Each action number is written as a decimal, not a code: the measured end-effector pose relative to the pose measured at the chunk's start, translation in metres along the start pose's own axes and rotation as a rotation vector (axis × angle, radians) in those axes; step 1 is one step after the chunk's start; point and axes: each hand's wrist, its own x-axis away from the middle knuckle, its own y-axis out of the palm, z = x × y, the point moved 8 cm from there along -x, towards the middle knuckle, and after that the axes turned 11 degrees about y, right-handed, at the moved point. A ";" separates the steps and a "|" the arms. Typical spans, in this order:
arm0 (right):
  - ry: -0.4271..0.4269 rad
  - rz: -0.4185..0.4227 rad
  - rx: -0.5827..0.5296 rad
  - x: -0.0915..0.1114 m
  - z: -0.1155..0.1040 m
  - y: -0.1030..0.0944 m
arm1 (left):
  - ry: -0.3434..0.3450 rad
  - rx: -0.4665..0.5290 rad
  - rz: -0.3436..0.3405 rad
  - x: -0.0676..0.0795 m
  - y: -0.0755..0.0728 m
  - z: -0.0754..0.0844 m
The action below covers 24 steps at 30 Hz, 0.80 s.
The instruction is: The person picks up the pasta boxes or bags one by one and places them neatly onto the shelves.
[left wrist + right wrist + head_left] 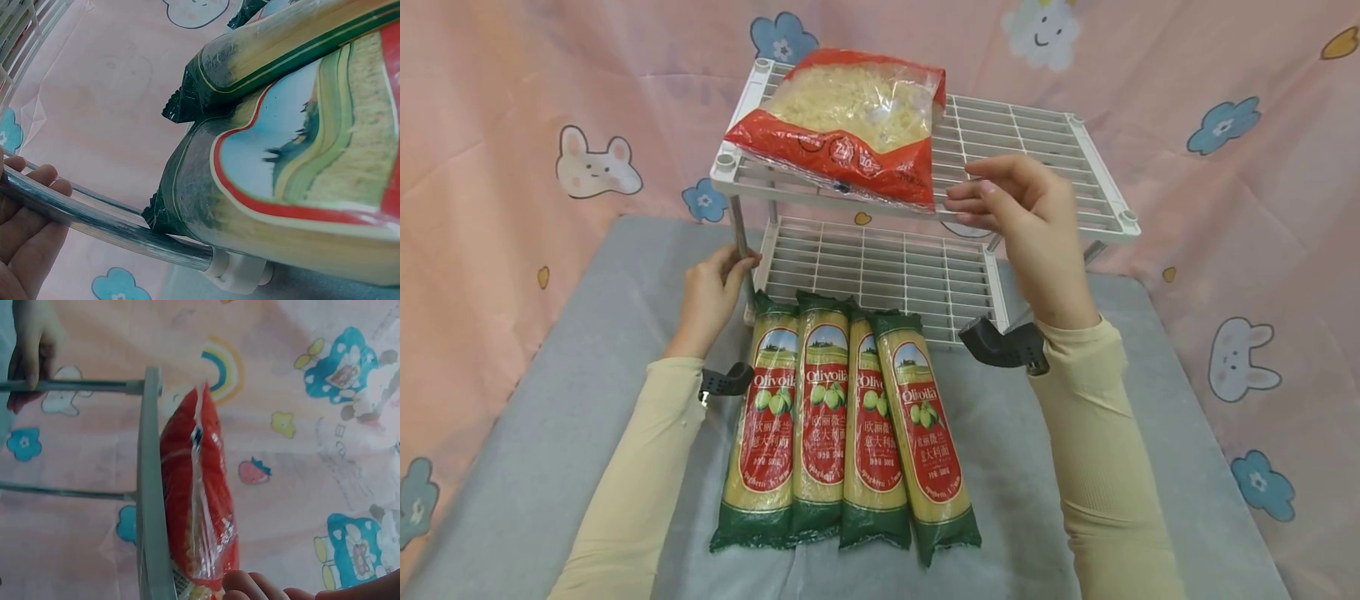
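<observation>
A red bag of pasta (850, 117) with a clear window lies on the left part of the upper tier of a white wire rack (1015, 142). Just beside the bag's right edge is my right hand (1030, 225), fingers lightly bent and nothing between them. My left hand (711, 292) grips the rack's front left metal post (106, 219), fingers curled behind it. Several spaghetti packs (820, 400) with green ends and red labels lie side by side in front of the rack, their far ends at the lower tier (880, 258).
A grey cloth (595, 400) covers the table under the rack and packs. Behind hangs a pink curtain (655, 75) with cartoon prints. Black wrist cameras (1000, 342) stick out inward from both sleeves, the right one near the lower tier's front right corner.
</observation>
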 end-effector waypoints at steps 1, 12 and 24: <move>-0.003 -0.019 -0.014 0.004 0.000 0.000 | 0.000 0.000 0.001 0.000 0.000 0.000; -0.026 -0.156 0.014 0.039 0.009 0.010 | 0.002 0.016 0.012 0.000 0.000 -0.001; 0.067 -0.193 0.097 0.064 0.052 0.003 | 0.018 0.008 0.026 0.000 -0.001 -0.002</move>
